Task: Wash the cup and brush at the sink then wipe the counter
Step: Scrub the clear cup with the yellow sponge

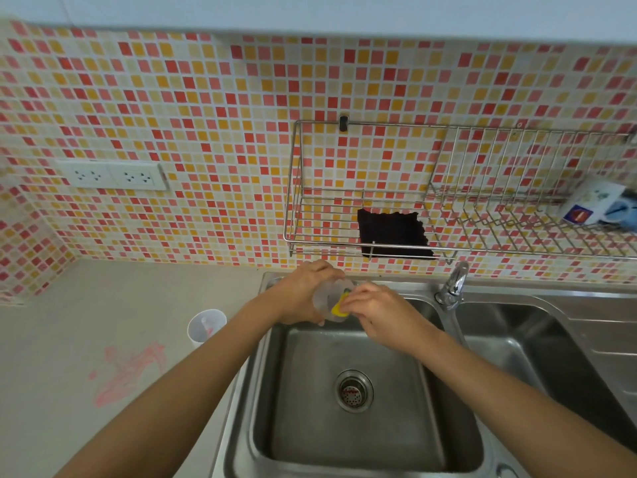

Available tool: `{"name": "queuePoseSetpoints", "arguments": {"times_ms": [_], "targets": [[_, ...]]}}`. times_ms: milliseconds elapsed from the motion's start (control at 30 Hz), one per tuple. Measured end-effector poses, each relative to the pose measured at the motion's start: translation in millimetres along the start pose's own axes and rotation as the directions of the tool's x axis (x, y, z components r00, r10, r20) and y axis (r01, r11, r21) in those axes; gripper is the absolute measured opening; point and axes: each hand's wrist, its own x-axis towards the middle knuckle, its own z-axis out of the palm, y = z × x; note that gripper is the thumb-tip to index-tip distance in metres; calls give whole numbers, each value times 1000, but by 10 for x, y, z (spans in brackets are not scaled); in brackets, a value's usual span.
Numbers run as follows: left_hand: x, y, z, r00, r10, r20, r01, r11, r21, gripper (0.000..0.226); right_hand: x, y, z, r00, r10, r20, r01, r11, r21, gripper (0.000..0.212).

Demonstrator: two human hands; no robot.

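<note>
Yellow sponge [339, 306] in cup [322, 301] above sink [396, 426]

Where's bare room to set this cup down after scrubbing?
Bare counter behind the standing cup, toward the tiled wall; wire rack left of the black cloth; right basin. Crowded: pink smear in front of that cup.
</note>
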Motion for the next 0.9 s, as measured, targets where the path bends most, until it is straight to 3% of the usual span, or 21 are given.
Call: {"name": "queuePoseSetpoints", "arguments": {"times_ms": [233, 433, 533, 633, 700, 733, 800, 833, 900], "targets": [[16, -10, -23, 999, -41, 12, 42, 989, -140, 90, -75, -15, 38, 999, -44, 0, 43, 994, -99, 43], [-32, 56, 127, 976, -135, -170, 92, 966, -240, 104, 23, -10, 4, 997, -10, -72, 4, 996, -89, 40], [-54, 21, 189, 944, -149, -293, 82, 970, -230, 97, 50, -98, -3, 993, 56, -104, -51, 998, 44, 33], [-76, -60, 202, 963, -120, -243, 85, 985, -150, 89, 71, -221, -8, 964, 265, 5, -254, 917, 309, 27], [-88, -67, 191, 975, -92, -204, 82, 995, -57, 85, 93, -234, -14, 957, 280, 74, -289, 899, 330, 25], [-87, -57, 182, 979, -77, -187, 75, 997, -18, 84, 94, -220, -26, 968, 231, 95, -249, 928, 277, 25], [-77, -27, 144, 988, -51, -144, 53, 999, 8, 84, 84, -132, -14, 995, 69, 75, -69, 998, -3, 31], [-68, -17, 125, 991, -34, -128, 36, 999, 10, 85, 73, -82, -6, 999, 5, 32, -1, 990, -143, 34], [-55, -7, 80, 992, -14, -124, 15, 1000, 11, 86, 37, -37, 16, 998, -41, -39, 30, 970, -243, 34]]}}
